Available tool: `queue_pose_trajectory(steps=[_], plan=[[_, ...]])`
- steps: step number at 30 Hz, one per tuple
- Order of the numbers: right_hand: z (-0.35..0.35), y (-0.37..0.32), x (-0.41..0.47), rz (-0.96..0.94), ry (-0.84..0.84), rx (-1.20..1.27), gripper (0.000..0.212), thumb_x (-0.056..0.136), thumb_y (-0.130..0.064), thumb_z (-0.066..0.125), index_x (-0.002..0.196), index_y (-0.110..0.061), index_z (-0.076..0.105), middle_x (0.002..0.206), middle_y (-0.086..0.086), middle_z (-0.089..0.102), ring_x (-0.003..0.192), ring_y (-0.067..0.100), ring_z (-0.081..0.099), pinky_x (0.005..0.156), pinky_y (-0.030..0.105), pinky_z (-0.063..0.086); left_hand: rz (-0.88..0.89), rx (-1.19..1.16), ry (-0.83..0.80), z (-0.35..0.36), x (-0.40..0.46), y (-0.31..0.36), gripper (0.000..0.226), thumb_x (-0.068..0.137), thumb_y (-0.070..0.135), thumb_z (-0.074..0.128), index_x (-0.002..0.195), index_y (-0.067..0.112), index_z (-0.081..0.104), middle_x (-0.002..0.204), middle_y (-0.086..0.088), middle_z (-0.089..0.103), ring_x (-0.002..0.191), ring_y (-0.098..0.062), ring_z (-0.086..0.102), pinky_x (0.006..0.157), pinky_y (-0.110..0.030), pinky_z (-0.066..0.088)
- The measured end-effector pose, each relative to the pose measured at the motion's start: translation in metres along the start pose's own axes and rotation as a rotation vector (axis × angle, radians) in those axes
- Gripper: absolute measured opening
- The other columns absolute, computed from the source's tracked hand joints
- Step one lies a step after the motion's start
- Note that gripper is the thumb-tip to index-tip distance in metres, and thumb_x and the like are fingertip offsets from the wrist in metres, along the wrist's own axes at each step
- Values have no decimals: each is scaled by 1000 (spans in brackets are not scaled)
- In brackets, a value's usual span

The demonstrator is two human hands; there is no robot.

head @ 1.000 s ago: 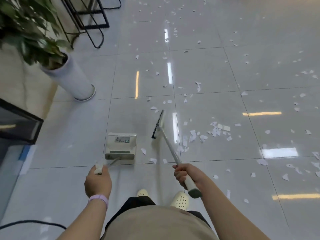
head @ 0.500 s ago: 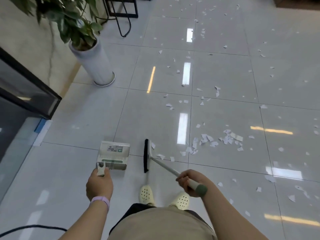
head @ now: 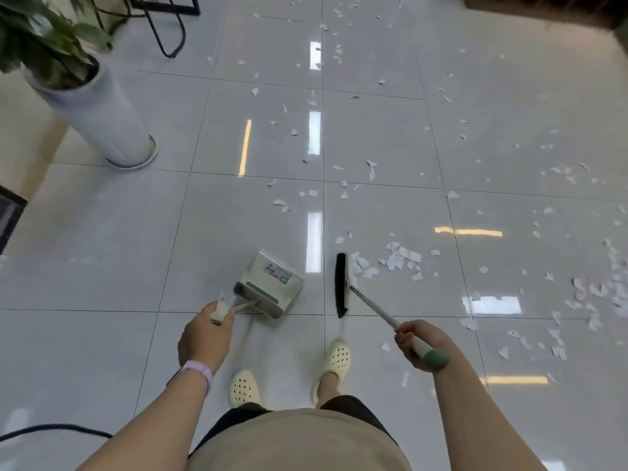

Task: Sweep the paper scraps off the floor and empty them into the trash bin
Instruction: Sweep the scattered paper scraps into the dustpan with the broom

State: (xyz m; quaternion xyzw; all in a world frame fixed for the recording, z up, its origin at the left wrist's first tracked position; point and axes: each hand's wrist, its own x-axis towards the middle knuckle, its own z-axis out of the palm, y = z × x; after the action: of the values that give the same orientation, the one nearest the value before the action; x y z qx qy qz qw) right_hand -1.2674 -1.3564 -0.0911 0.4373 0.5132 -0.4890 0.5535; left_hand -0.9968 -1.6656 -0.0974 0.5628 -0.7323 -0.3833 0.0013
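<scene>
Position: worn on the person's head
Direction: forward and steeply down at the floor [head: 102, 266]
Nearness: arms and feet close below
Views: one only

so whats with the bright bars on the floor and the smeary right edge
Head view: the white and yellow bars are ceiling lights mirrored in the glossy grey tiled floor; white paper scraps near the right edge smear from motion blur; the tall white plant pot leans, wide-angle distortion.

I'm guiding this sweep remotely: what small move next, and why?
Probably draw the broom head left toward the dustpan. The right hand holds the broom, a scrap pile lies just right of its bristles, and the left hand holds the dustpan nearby.
</scene>
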Motion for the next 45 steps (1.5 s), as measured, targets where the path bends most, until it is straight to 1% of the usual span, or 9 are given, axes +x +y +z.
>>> queue_pose_trajectory(steps=[6,12,19,26,30,34,37,40,45], plan=[[4,-71,20,-221,257,-243,10,90,4,48,83,-3,47,56,8,45,28,12,40,32,18,39,14,-64,-25,61,-11,71,25,100,46,54,91,27,67,76,5,66,71,-18,60,58,-26,42],[-29,-102,1,-368,307,-288,6,86,7,49,89,3,54,59,10,50,35,15,42,38,19,41,17,-39,-20,93,-6,107,24,99,43,57,85,25,66,74,2,65,71,-23,61,62,-31,49],[-53,-122,-17,-271,58,-237,5,87,3,52,87,-1,51,61,8,49,39,10,41,33,19,37,-4,-17,10,123,-6,142,22,99,36,55,84,23,65,74,0,64,70,-25,59,63,-32,48],[-12,-113,-10,-105,-188,-254,9,92,0,50,86,-6,47,64,6,49,39,6,41,35,14,37,36,58,23,113,-11,146,33,99,50,51,84,24,65,73,1,64,69,-23,60,61,-31,47],[3,-117,2,-58,-240,-279,7,93,-2,50,88,-7,48,64,4,51,38,6,43,35,14,38,46,137,10,102,-20,135,39,97,58,49,82,27,65,69,5,65,68,-23,61,62,-31,49],[-5,-121,15,2,-288,-103,4,91,-3,50,93,-6,48,65,3,50,38,6,45,36,14,42,-5,156,19,97,-31,125,35,98,55,51,84,27,67,74,3,67,71,-24,61,65,-32,51],[-14,-130,23,-72,-222,-49,6,90,0,48,95,-4,48,64,4,49,38,7,44,34,16,43,-55,118,51,95,-38,124,40,98,55,52,80,23,68,72,0,67,71,-25,60,64,-31,47],[-21,-144,30,-181,-111,-29,7,89,2,47,94,-2,50,62,6,48,34,9,43,33,17,39,-71,97,76,96,-43,126,35,99,46,56,77,22,69,73,-3,67,71,-26,59,64,-32,46],[-27,-163,34,-363,101,-150,9,83,5,51,87,2,59,56,12,53,36,18,44,39,22,41,-56,81,35,104,-45,130,34,100,43,56,81,18,69,75,-3,68,72,-26,61,65,-32,50]])
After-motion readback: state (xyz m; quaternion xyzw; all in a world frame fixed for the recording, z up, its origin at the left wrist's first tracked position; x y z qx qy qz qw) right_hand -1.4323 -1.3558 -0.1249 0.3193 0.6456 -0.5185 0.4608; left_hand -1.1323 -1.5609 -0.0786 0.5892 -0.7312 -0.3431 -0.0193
